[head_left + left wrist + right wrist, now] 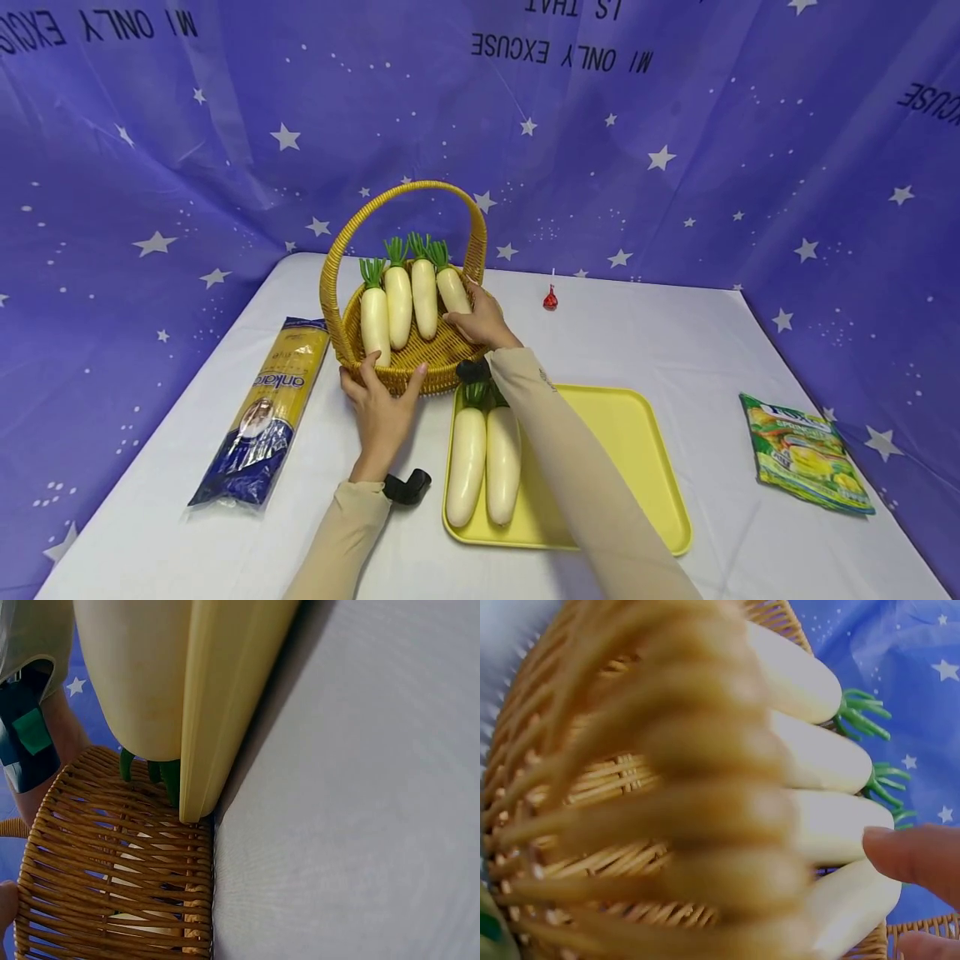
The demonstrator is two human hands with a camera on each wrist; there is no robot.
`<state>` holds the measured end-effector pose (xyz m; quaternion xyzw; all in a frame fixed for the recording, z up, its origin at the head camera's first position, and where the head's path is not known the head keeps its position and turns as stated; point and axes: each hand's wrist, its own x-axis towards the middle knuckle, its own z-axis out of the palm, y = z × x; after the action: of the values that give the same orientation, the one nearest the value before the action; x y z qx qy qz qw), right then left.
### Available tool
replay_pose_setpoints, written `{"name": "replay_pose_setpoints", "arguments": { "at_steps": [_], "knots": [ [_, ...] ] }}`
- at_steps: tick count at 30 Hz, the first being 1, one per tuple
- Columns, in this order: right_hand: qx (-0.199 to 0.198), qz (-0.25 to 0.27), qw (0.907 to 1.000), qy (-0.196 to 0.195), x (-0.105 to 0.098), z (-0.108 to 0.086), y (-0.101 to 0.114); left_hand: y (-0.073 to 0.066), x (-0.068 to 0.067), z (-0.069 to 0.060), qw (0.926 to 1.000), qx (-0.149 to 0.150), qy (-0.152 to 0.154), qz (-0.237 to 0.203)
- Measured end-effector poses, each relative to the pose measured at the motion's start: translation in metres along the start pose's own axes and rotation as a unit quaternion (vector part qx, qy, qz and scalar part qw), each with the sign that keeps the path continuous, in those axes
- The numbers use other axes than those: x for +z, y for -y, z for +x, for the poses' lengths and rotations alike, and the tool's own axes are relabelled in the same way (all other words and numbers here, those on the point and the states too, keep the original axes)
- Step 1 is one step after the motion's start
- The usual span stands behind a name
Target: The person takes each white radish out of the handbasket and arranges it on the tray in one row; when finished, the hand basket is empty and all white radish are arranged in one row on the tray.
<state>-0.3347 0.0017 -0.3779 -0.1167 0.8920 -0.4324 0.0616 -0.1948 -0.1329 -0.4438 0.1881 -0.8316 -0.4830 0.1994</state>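
The yellow-brown wicker basket point(420, 379) with a tall arched handle stands at the back left of the table. Several white radishes point(400, 308) with green tops lie side by side in it, tops toward the back rim. My left hand point(382, 408) holds the basket's front rim, its fingers at the edge. Reaching over the right side, my right hand point(483, 317) grips the rightmost white radish point(452, 290); a fingertip point(889, 847) shows beside the radishes in the right wrist view. Two more white radishes point(467, 467) lie on a yellow tray point(622, 458), their tops partly hidden by the right wrist.
Left of the basket lies a spaghetti packet point(258, 417), close to its side. A green packet point(806, 454) rests at the far right. A small red object point(551, 300) sits near the back edge. The tray stands close in front of the basket, under my right forearm.
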Motion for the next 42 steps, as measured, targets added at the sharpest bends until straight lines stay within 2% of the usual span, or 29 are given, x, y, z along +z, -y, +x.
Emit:
{"name": "replay_pose_setpoints", "arguments": {
  "at_steps": [5, 9, 12, 13, 17, 19, 20, 23, 27, 33, 38, 42],
  "knots": [
    [0.034, 0.020, 0.9981, 0.047, -0.003, 0.002, 0.004, 0.000, 0.000, 0.000, 1.0000, -0.003, 0.002, 0.005],
    [0.063, 0.031, 0.9955, 0.063, -0.003, 0.004, 0.005, 0.000, 0.000, 0.000, 0.9999, -0.004, 0.002, 0.010],
    [0.069, 0.013, 0.9955, 0.064, 0.001, 0.011, 0.000, 0.000, 0.000, 0.000, 0.9999, -0.004, -0.001, 0.013],
    [0.058, 0.008, 0.9964, 0.061, 0.004, 0.019, -0.010, 0.000, 0.000, -0.001, 0.9999, -0.004, -0.002, 0.013],
    [0.071, -0.026, 0.9948, 0.069, 0.005, 0.028, -0.016, -0.001, 0.001, -0.002, 0.9999, -0.005, -0.003, 0.013],
    [0.076, -0.029, 0.9938, 0.076, 0.003, 0.027, -0.013, -0.001, 0.001, -0.002, 0.9999, -0.005, -0.003, 0.012],
    [0.089, -0.032, 0.9920, 0.083, 0.000, 0.020, -0.004, -0.001, 0.001, -0.001, 0.9999, -0.004, -0.003, 0.010],
    [0.084, -0.033, 0.9919, 0.089, -0.002, 0.014, 0.002, -0.002, 0.001, -0.001, 1.0000, -0.003, -0.003, 0.008],
    [0.067, -0.052, 0.9937, 0.074, 0.002, 0.007, 0.007, -0.001, -0.001, -0.001, 1.0000, -0.005, -0.001, 0.008],
    [0.030, -0.100, 0.9942, 0.026, 0.018, 0.006, 0.005, 0.001, -0.004, 0.001, 0.9999, -0.004, -0.011, 0.011],
    [0.005, -0.183, 0.9827, -0.028, 0.025, 0.004, 0.002, 0.001, -0.002, 0.001, 0.9998, 0.003, -0.014, 0.013],
    [0.004, -0.189, 0.9811, -0.038, 0.024, 0.003, -0.001, -0.001, 0.000, 0.000, 0.9998, 0.004, -0.011, 0.013]
  ]
}}
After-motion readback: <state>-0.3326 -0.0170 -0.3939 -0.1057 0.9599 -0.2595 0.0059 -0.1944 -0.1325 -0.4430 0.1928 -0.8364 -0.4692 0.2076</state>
